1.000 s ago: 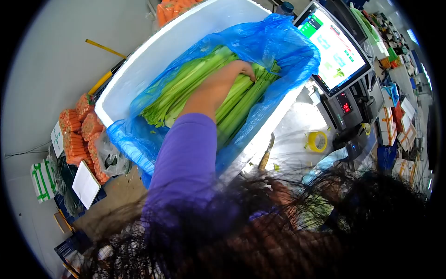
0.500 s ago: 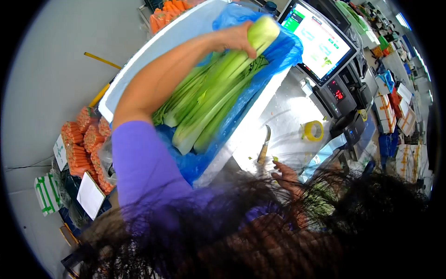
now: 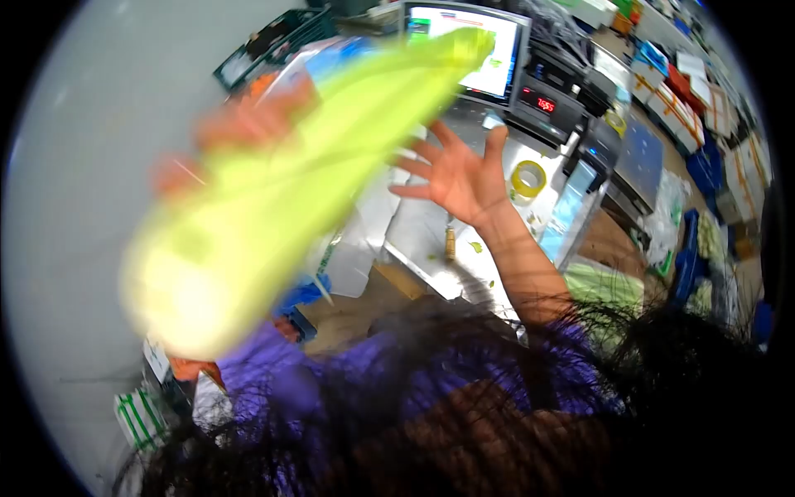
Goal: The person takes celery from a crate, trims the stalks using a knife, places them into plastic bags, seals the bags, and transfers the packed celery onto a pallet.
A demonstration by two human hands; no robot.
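Observation:
A large bunch of celery [image 3: 306,199], smeared by motion, is raised close to the camera. Its pale base points to the lower left and its narrow end to the upper right, across part of the screen. My left hand [image 3: 248,124], also blurred, is wrapped round its far side. Beside the celery's right edge, my right hand [image 3: 464,182] is open with fingers spread, the fingertips close to the stalks. I cannot tell whether they touch. Below that hand, a knife with a wooden handle [image 3: 450,244] lies on the metal surface [image 3: 418,240].
A screen [image 3: 507,70] stands at the back, beside a scale display [image 3: 544,103] with red digits. A roll of yellow tape [image 3: 527,179] lies right of my right hand. A dark green crate [image 3: 269,45] is at the back left. Blue plastic [image 3: 306,290] shows under the celery.
My left hand has lifted the celery out of the blue-lined foam box towards the camera. My right hand has risen from the bench and spread its fingers. The view has shifted.

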